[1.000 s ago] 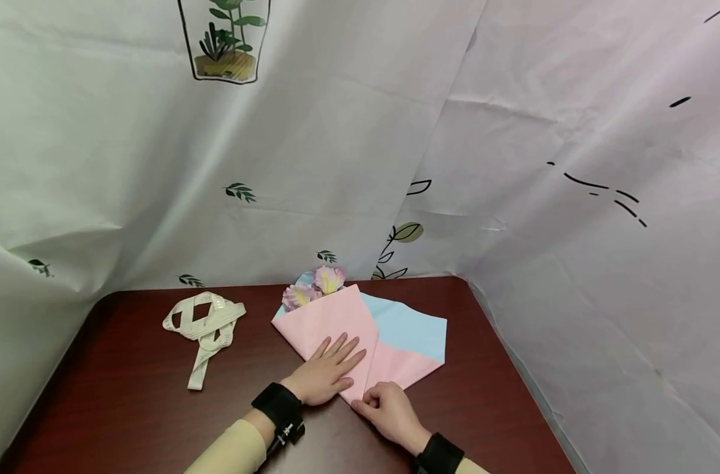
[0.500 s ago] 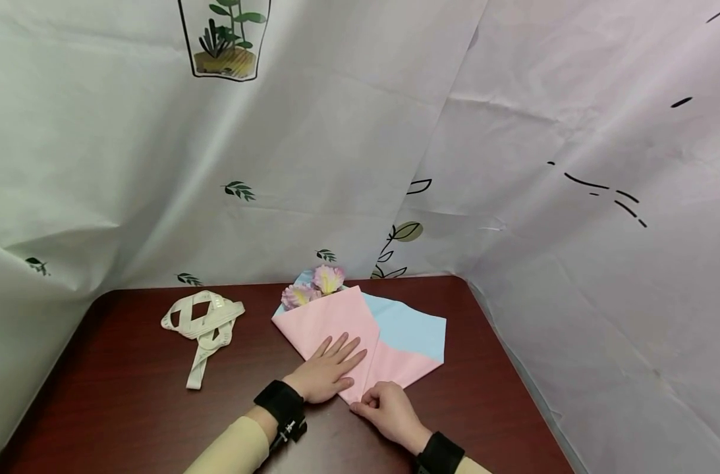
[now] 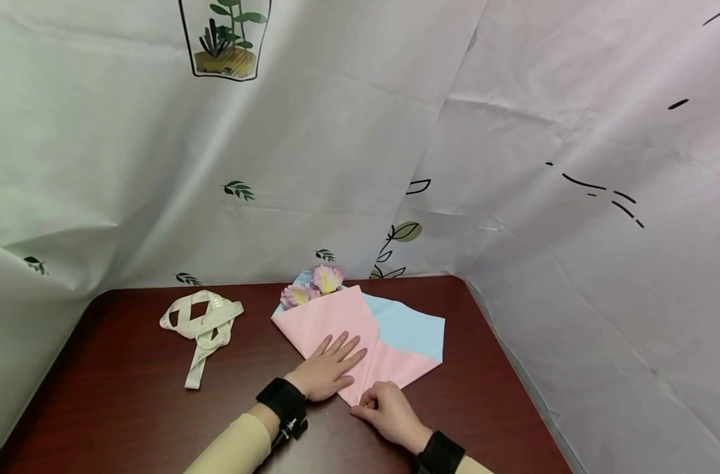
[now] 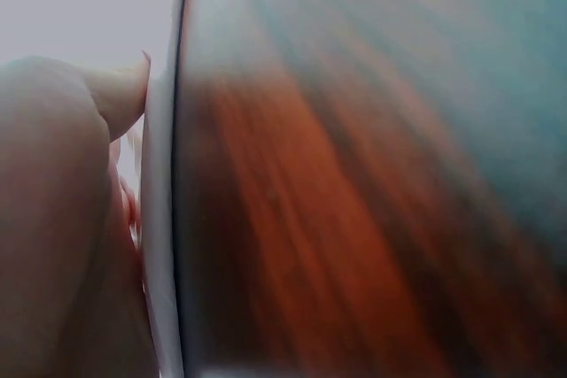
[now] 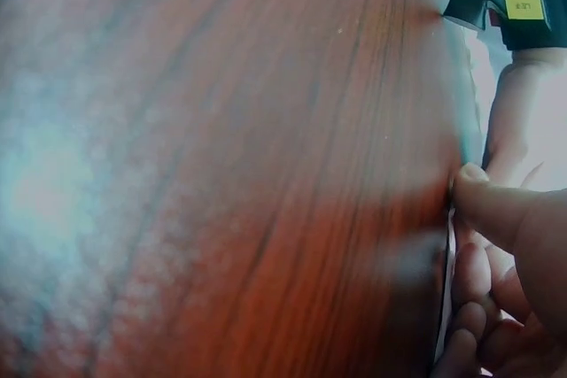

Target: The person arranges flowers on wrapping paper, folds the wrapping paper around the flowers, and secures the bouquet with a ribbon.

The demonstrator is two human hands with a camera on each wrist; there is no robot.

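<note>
A sheet of wrapping paper (image 3: pixel 330 319), pink outside and light blue inside, lies folded round artificial flowers on the table. Two pink-and-yellow flower heads (image 3: pixel 327 279) show at its upper left; their stems are hidden under the paper. My left hand (image 3: pixel 325 370) rests on the pink fold with fingers spread straight. At the paper's lower point, my right hand (image 3: pixel 389 415) pinches the bottom corner between thumb and curled fingers. In the right wrist view the thumb (image 5: pixel 483 201) is at the paper's edge. The paper's right side spreads out with its blue face (image 3: pixel 410 329) up.
A cream tape measure (image 3: pixel 202 322) lies loosely looped on the left of the dark red-brown table (image 3: pixel 128 408). A white printed curtain (image 3: pixel 312 145) hangs behind the table and along its right side. Both wrists wear black bands (image 3: pixel 282 403).
</note>
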